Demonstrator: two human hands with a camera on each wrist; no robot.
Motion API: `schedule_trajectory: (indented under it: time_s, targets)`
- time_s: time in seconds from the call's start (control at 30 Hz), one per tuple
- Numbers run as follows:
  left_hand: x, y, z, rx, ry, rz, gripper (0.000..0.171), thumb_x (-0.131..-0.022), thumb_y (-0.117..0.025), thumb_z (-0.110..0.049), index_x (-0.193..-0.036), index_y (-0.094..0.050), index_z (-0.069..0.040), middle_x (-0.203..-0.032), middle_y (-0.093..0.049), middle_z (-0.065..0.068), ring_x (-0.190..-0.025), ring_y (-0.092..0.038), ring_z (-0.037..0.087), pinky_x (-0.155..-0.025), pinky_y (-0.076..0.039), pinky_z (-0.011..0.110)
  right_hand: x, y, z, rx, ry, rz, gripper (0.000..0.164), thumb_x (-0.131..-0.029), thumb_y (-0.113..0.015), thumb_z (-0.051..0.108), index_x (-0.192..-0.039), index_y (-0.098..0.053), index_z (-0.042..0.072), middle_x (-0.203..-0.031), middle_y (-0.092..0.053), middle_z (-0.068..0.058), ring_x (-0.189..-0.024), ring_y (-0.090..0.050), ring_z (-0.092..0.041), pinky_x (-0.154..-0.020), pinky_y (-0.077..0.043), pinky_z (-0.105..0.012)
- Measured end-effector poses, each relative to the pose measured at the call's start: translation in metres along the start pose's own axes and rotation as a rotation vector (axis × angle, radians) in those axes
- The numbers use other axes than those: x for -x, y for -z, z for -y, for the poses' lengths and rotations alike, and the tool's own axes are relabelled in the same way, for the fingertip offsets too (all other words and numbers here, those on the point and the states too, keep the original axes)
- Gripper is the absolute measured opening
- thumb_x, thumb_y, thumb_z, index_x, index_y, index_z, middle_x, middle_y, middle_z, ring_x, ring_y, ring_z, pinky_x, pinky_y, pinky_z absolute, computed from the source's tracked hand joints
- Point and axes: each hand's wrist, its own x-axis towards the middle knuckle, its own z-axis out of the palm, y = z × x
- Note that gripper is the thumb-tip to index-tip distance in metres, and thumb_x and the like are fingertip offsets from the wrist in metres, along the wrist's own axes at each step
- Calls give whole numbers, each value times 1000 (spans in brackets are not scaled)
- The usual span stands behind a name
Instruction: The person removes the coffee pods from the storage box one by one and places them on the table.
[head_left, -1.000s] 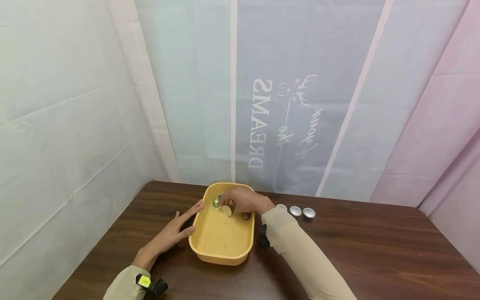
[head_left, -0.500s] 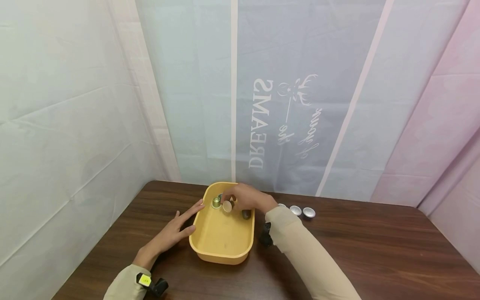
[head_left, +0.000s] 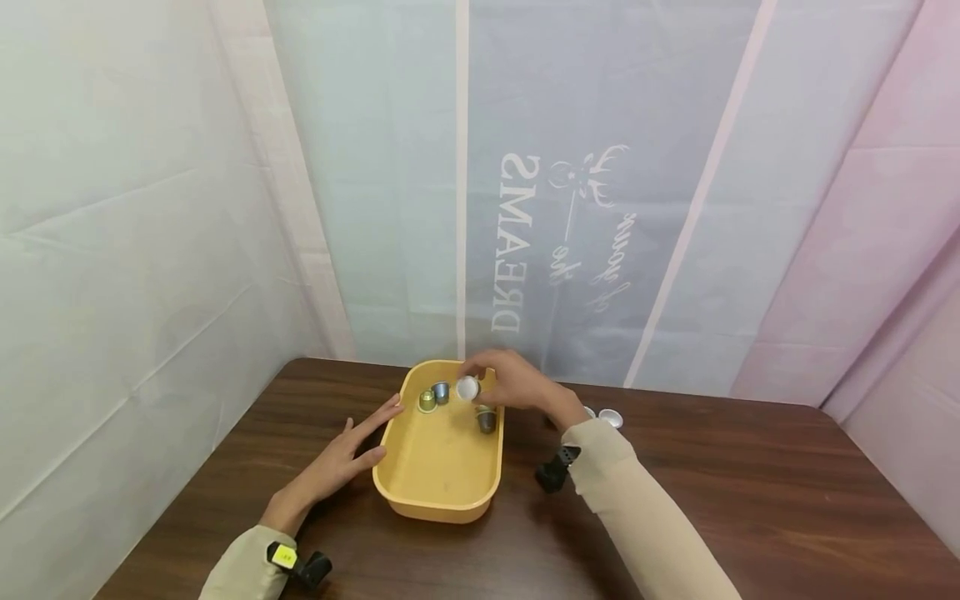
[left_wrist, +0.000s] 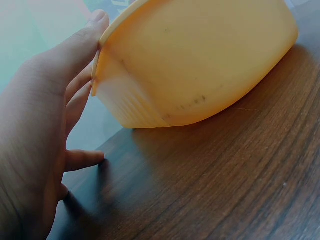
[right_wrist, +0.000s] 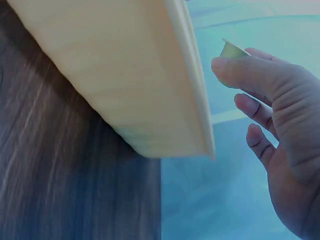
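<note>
A coffee capsule (head_left: 467,388), its pale lid facing the head camera and a greenish-gold side showing in the right wrist view, is above rim level at the far right of the yellow plastic bin (head_left: 442,467). The right hand (head_left: 513,383) pinches it between thumb and fingers. Inside the bin are a green-gold capsule (head_left: 427,402), a blue one (head_left: 441,392) just beside it, and a dark brown one (head_left: 487,421) near the right wall. The left hand (head_left: 337,458), fingers extended, rests against the bin's left rim. On the worktop (head_left: 750,483), past the right wrist, lie pale-lidded capsules (head_left: 611,417), partly hidden by the arm. The step in hand is probably taking one capsule out; the next move would call for a light, steady pinch, clearance over the right rim, and the bin kept steady.
</note>
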Motion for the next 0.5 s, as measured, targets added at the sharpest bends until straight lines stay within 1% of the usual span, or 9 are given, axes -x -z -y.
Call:
schedule_trajectory:
  time_s: [0.1,0.2,0.27,0.37,0.4,0.5]
  targets:
    - [0,0,0,4,-2,0,61,-96,-56,-10,-151,-31,-17,-158,-18,0,-141,-21,35,-96,5,77,11,7,-3,-45,-7,-41,38,-74,-80,8,-110,-70,15,-103,-66,7,-91,-60,-12,-78,-51,-43]
    - [0,0,2,2,-3,2,61,-96,-56,-10,-151,-31,-16,-158,-17,-1,-141,-21,35,-96,4,77,22,13,-7,-74,-12,-84,38,-75,-81,8,-111,-69,14,-103,-66,8,-91,-59,-11,-78,-51,-43]
    - [0,0,2,5,0,4,61,-96,-55,-10,-152,-30,-16,-159,-17,-1,-141,-21,35,-96,4,77,29,15,-12,-86,-8,-112,38,-74,-82,8,-109,-69,15,-103,-66,8,-91,-59,-10,-82,-50,-43]
    - [0,0,2,12,4,8,60,-97,-54,-11,-152,-29,-16,-159,-17,1,-141,-21,35,-96,4,77,41,19,-17,-105,-14,-147,37,-75,-82,8,-109,-69,15,-102,-66,9,-91,-60,-10,-81,-51,-42]
    - [0,0,2,15,8,10,60,-97,-54,-12,-152,-29,-17,-159,-17,1,-141,-20,35,-96,4,77,44,20,-19,-109,-14,-157,37,-75,-82,7,-109,-69,16,-103,-66,8,-92,-60,-10,-81,-52,-42]
    - [0,0,2,16,12,13,59,-98,-53,-14,-152,-29,-17,-159,-17,4,-141,-20,34,-96,5,77,57,23,-24,-126,-55,-183,37,-76,-82,8,-109,-69,17,-103,-65,10,-89,-59,-10,-74,-52,-40]
